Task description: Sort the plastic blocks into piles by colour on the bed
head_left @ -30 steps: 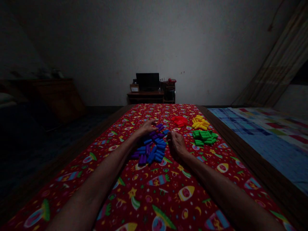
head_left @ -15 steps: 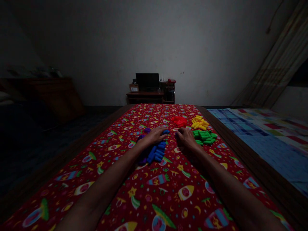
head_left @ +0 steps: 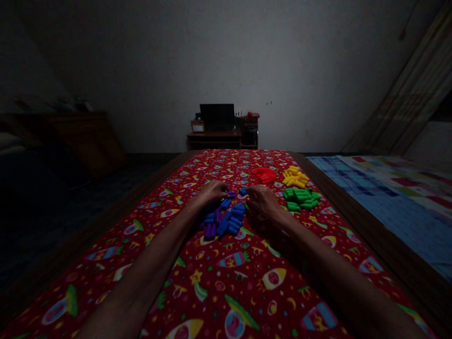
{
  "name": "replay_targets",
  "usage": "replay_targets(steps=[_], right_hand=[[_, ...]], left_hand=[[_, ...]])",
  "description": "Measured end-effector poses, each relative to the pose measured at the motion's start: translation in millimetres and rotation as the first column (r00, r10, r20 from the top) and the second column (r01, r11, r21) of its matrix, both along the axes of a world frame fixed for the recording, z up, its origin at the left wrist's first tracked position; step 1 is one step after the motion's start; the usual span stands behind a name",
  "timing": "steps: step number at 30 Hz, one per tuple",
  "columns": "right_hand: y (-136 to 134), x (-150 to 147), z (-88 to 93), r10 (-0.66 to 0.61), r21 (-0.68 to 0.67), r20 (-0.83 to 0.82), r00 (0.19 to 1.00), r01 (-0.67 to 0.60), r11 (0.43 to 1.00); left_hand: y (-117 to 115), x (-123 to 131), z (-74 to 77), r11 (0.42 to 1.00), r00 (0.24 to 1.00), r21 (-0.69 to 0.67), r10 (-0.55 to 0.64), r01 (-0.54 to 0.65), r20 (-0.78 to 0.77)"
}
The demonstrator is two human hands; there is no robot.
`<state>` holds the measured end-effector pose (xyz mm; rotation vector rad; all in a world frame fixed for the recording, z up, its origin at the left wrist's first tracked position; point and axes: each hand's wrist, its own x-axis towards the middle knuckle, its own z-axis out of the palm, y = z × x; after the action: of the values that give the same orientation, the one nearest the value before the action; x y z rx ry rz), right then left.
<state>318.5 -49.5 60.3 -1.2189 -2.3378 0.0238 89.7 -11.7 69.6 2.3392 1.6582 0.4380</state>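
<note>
A mixed heap of blue and purple plastic pieces (head_left: 226, 218) lies on a red patterned cloth (head_left: 226, 282). My left hand (head_left: 211, 192) rests on the heap's far left side, fingers bent over purple pieces. On the heap's far right side is my right hand (head_left: 262, 202), whose fingertips touch a blue piece (head_left: 243, 191). Whether either hand grips a piece is too dark to tell.
Sorted piles sit to the right: red (head_left: 263, 174), yellow (head_left: 294, 176) and green (head_left: 301, 198). The cloth's wooden border (head_left: 367, 235) runs along the right, with a blue checked mat (head_left: 388, 188) beyond it. A low desk with a monitor (head_left: 217, 117) stands against the far wall.
Both hands have shifted back over the far end of the blue and purple heap; the right hand moved left from beside the green pile. The view tilted slightly.
</note>
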Motion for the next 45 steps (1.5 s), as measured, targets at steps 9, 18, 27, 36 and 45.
replay_targets(steps=[9,18,27,36,45], right_hand=[[5,3,-11.3,0.101,0.041,-0.191,0.976,-0.095,0.995],[19,31,2.8,-0.236,-0.070,-0.018,0.972,0.235,0.970],[28,34,-15.9,-0.270,-0.026,-0.053,0.961,0.269,0.963],[21,26,-5.5,-0.206,0.033,-0.095,0.974,0.210,0.977],[15,22,0.5,-0.135,0.025,-0.108,0.985,0.139,0.990]], left_hand=[[2,25,0.8,0.985,0.887,-0.028,-0.142,0.172,0.439],[-5,45,-19.6,0.963,0.939,0.198,-0.231,0.183,0.255],[-1,49,-23.3,0.970,0.978,0.127,-0.205,0.207,-0.033],[1,2,-11.5,0.954,0.988,0.254,0.152,-0.157,0.041],[6,-17,-11.0,0.959,0.963,0.131,0.262,-0.251,-0.071]])
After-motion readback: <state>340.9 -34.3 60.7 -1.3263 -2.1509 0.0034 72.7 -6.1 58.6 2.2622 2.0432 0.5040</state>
